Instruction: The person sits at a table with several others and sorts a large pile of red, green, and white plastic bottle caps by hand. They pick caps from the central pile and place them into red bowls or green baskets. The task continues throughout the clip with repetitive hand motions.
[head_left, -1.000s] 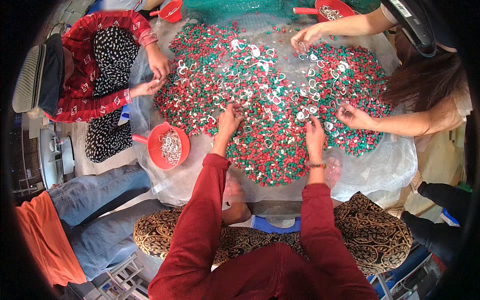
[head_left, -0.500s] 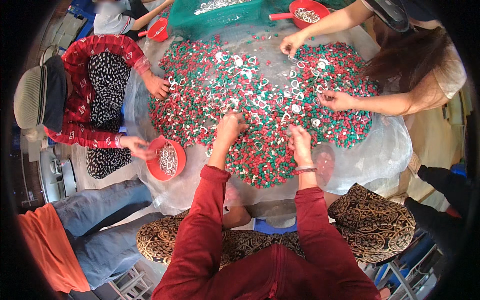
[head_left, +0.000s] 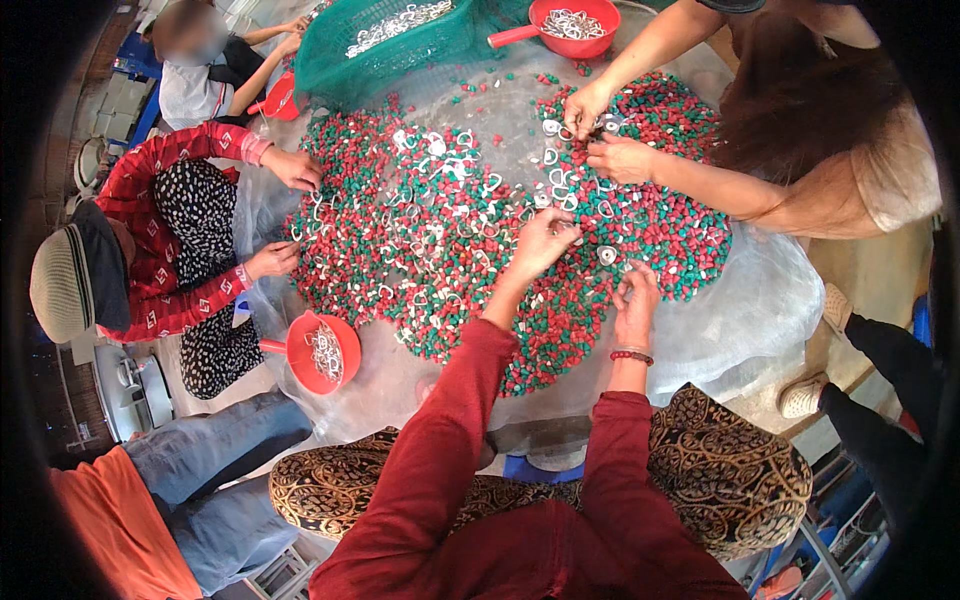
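A broad heap of small red, green and white pebble-like pieces [head_left: 420,280] is spread before me, with pale metal loops [head_left: 560,190] scattered over it. My left hand [head_left: 543,245] reaches over the middle of the heap, its fingers pinched together close to some loops. Whatever is between those fingertips is too small to make out. At the heap's near right side is my right hand [head_left: 635,303], fingers curled in; their contents, if any, cannot be told. A round white disc-like piece [head_left: 606,256] lies between my two hands.
The heap lies on a translucent sheet [head_left: 760,300]. A red bowl of loops [head_left: 296,350] stands at the left, another red handled bowl [head_left: 603,42] at the back. A green mesh-covered basket [head_left: 330,60] is behind. Co-workers' hands [head_left: 620,158] work at the right, others [head_left: 272,258] at the left.
My left hand has moved right and farther away across the heap. My right hand has shifted slightly right. The left co-worker's hand went from the red bowl to the heap; the right co-worker's hands came together.
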